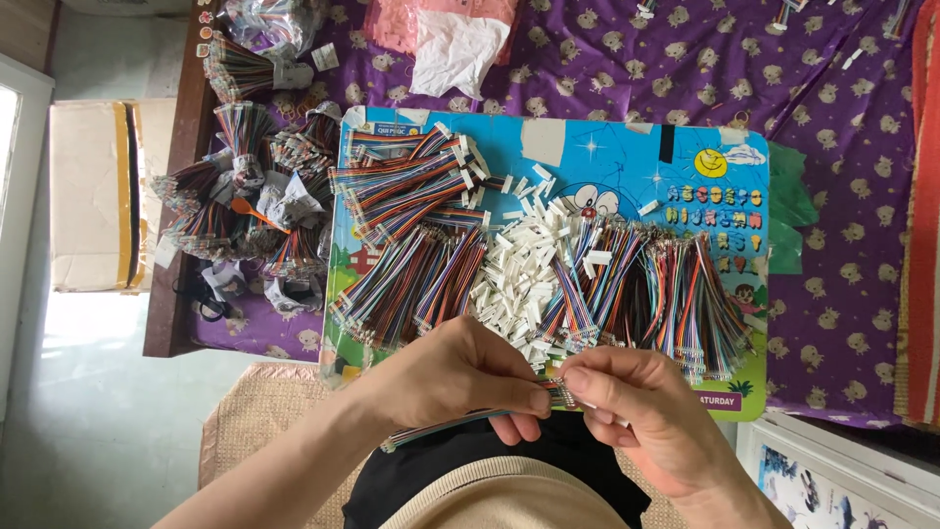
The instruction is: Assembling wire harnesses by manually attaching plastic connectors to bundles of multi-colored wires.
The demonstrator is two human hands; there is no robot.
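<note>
Two hands are closed on one multicoloured ribbon wire bundle (pixel 460 423) at the near edge: left hand (pixel 460 377) pinches its length, right hand (pixel 636 411) grips its metal-tipped end. White plastic connector housings (pixel 519 279) are heaped beyond on a blue printed board (pixel 627 157).

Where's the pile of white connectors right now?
Head view: the pile of white connectors lies mid-board on the blue board, between wire bundles, just beyond the left hand.
</note>
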